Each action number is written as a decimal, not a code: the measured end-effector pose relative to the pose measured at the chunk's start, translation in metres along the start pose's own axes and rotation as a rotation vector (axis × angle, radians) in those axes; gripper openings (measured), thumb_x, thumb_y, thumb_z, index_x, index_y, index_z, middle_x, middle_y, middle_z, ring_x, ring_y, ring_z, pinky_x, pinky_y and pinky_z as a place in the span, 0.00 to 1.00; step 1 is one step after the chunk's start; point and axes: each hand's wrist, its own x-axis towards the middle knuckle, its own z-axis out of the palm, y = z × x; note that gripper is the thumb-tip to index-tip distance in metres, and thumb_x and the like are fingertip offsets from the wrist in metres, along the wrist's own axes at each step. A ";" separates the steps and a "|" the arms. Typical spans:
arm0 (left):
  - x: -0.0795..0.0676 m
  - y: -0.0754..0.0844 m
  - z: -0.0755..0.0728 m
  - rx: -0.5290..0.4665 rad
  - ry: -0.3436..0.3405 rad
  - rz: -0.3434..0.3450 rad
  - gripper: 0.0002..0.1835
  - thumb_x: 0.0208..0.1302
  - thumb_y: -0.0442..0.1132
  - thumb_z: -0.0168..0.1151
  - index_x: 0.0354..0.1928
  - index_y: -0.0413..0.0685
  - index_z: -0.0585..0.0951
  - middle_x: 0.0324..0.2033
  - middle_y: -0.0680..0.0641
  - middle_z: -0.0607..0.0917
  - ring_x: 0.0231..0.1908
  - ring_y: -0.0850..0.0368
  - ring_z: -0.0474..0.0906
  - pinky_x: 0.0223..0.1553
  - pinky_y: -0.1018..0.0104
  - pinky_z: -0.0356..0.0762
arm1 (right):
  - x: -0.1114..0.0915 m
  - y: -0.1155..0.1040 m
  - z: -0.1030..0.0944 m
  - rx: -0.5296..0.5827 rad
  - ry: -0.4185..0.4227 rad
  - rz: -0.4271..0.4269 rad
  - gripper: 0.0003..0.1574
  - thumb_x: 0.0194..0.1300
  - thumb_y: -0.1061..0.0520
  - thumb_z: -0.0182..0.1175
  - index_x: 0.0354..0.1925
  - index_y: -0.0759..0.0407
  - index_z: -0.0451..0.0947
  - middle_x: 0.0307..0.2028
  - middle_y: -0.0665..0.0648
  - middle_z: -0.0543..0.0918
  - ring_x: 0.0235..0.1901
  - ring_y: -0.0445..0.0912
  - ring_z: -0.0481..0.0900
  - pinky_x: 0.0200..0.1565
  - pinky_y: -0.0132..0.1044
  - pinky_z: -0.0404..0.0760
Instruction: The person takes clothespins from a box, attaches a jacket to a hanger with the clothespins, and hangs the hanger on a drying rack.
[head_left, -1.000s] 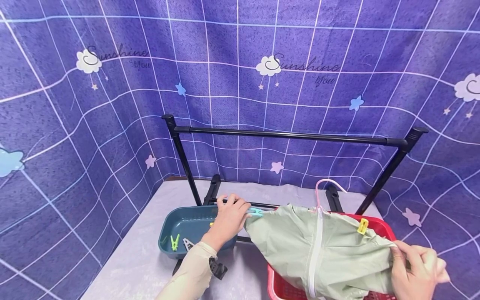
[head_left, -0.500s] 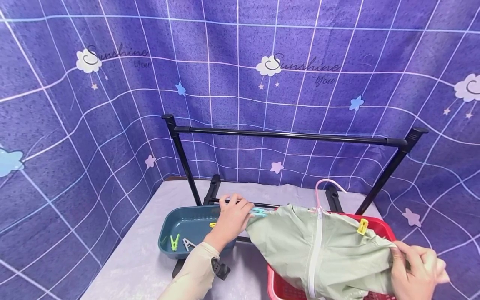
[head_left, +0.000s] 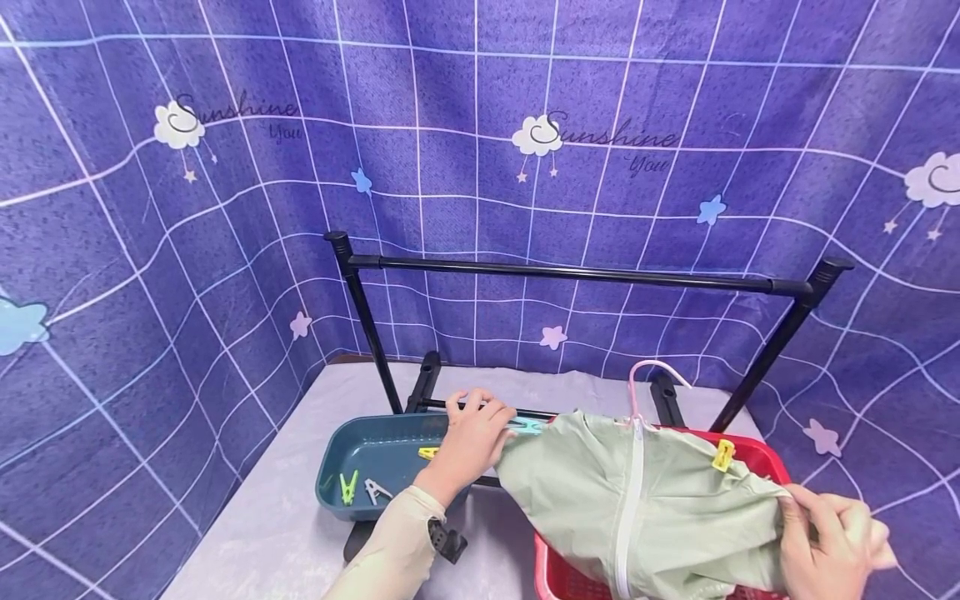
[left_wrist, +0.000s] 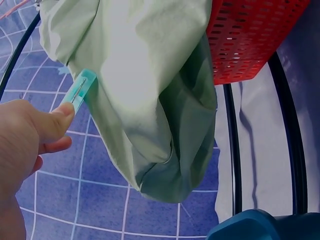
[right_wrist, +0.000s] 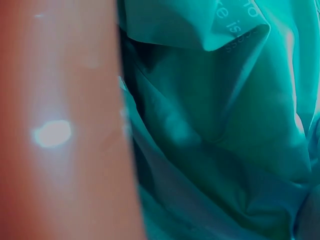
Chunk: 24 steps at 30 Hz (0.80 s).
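A pale green zip jacket lies on a pink hanger, whose hook sticks up past the collar. My left hand pinches a teal clothespin at the jacket's left shoulder edge. In the left wrist view the clothespin lies against the cloth; whether its jaws bite the fabric cannot be told. On the other shoulder sits a yellow clothespin. My right hand grips the sleeve end at the right. Folds of cloth fill much of the right wrist view.
Under the jacket stands a red perforated basket. Left of it, a dark blue bin holds a green clothespin, a grey one and a yellow one. Behind them rises a black rack with a crossbar.
My left hand has shifted slightly right, bringing the teal clothespin further onto the jacket's shoulder edge. The yellow clothespin in the bin shows more fully. My right hand stays almost where it was.
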 end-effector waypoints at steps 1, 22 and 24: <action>0.000 0.000 0.000 -0.002 0.001 0.000 0.13 0.55 0.42 0.73 0.42 0.49 0.84 0.37 0.52 0.85 0.46 0.51 0.73 0.51 0.39 0.63 | -0.001 0.004 0.000 -0.005 -0.003 0.001 0.46 0.63 0.28 0.57 0.26 0.73 0.77 0.32 0.33 0.66 0.44 0.29 0.55 0.56 0.39 0.45; -0.002 0.006 0.000 -0.006 0.021 -0.049 0.16 0.59 0.46 0.71 0.47 0.51 0.84 0.41 0.53 0.83 0.48 0.51 0.71 0.51 0.41 0.60 | -0.010 0.033 -0.001 -0.023 0.007 -0.002 0.42 0.63 0.30 0.60 0.26 0.70 0.80 0.33 0.33 0.69 0.45 0.29 0.56 0.57 0.43 0.46; -0.003 0.006 0.000 -0.009 0.021 -0.055 0.16 0.60 0.47 0.71 0.47 0.51 0.83 0.41 0.53 0.83 0.49 0.51 0.71 0.51 0.41 0.60 | -0.010 0.034 -0.002 -0.021 0.013 -0.007 0.41 0.63 0.30 0.61 0.27 0.70 0.80 0.32 0.36 0.70 0.45 0.29 0.57 0.57 0.42 0.47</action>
